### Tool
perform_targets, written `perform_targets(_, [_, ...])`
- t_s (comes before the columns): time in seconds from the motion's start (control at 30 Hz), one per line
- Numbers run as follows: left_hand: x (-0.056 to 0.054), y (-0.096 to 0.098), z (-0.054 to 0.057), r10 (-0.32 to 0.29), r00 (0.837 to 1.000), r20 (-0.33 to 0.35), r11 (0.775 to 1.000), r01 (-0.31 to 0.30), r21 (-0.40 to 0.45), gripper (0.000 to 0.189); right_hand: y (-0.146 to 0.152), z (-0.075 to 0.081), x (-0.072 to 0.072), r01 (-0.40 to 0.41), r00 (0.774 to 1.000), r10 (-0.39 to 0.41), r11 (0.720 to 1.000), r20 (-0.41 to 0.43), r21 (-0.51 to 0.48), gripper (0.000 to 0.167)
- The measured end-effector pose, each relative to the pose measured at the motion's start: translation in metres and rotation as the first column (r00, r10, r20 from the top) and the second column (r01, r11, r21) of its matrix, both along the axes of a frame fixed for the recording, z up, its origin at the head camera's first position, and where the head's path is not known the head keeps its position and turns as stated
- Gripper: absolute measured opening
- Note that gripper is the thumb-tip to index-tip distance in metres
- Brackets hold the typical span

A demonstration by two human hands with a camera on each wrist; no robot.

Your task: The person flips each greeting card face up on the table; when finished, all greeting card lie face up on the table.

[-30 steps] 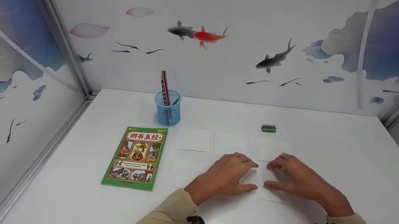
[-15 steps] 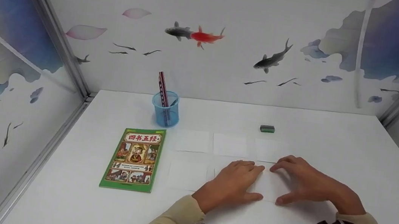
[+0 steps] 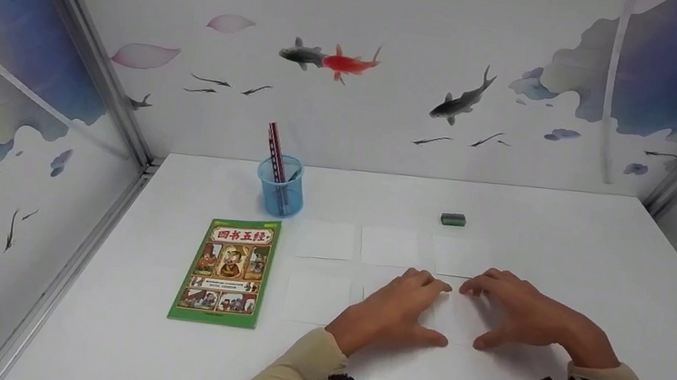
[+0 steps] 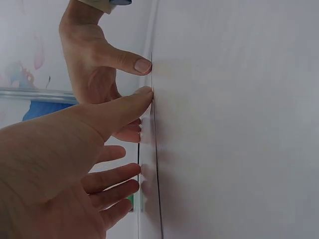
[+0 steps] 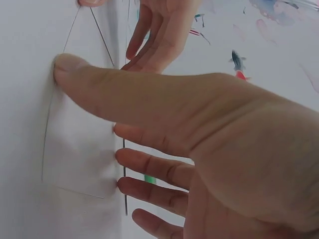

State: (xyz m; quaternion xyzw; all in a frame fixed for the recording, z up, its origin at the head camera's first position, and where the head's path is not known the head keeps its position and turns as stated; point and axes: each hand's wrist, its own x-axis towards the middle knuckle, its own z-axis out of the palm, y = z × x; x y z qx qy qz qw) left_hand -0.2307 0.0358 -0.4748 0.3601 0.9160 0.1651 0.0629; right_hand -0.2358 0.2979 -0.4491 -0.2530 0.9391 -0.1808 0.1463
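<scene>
Both hands rest over a white paper sheet (image 3: 463, 318) lying flat near the middle right of the table. My left hand (image 3: 391, 309) touches its left side with spread fingers and thumb. On the opposite side, the fingertips and thumb of my right hand (image 3: 523, 313) press the sheet's edges; the right wrist view shows the thumb on the near edge of the sheet (image 5: 79, 154). Neither hand curls round it. In the left wrist view, both thumbs sit close together along the near edge. A neighbouring white sheet is partly hidden beneath my left hand.
Several more white sheets lie in two rows, among them one at the upper left (image 3: 327, 240) and one at the lower left (image 3: 317, 297). A green book (image 3: 225, 270), a blue pen cup (image 3: 283, 193) with pencils and a small green-and-dark block (image 3: 453, 219) surround them.
Both hands have shifted to the right, and my right thumb has moved farther from the left one. Over the last half second they have hardly moved.
</scene>
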Motion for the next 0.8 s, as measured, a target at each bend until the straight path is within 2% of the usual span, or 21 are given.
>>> perform_targets(0.17, [-0.009,0.007,0.008,0.006,0.997,0.074,1.000,-0.004,-0.022,0.090,0.000,0.000,0.000,0.003,1.000,-0.003,1.000,0.008,0.019,0.080])
perform_targets(0.27, [-0.014,0.011,0.012,-0.007,0.995,0.096,1.000,0.009,-0.021,0.094,0.000,0.000,0.000,-0.001,1.000,0.001,1.000,0.010,0.014,0.079])
perform_targets(0.43, [-0.014,0.012,0.013,-0.027,0.992,0.122,0.998,0.021,0.053,0.095,0.000,0.000,0.000,0.000,1.000,0.000,1.000,0.015,0.008,0.073])
perform_targets(0.57, [-0.013,0.011,0.012,-0.021,0.989,0.146,0.996,0.008,0.088,0.096,-0.002,-0.001,-0.001,0.001,1.000,-0.001,1.000,0.031,0.009,0.078])
perform_targets(0.7, [-0.013,0.010,0.010,-0.012,0.990,0.143,0.997,0.002,0.074,0.096,-0.004,-0.001,0.000,0.002,0.999,-0.002,1.000,0.041,-0.009,0.083])
perform_targets(0.8, [-0.013,0.011,0.009,-0.019,0.994,0.107,0.999,0.014,0.044,0.094,-0.006,-0.002,0.001,0.000,1.000,0.000,0.999,0.022,-0.033,0.076])
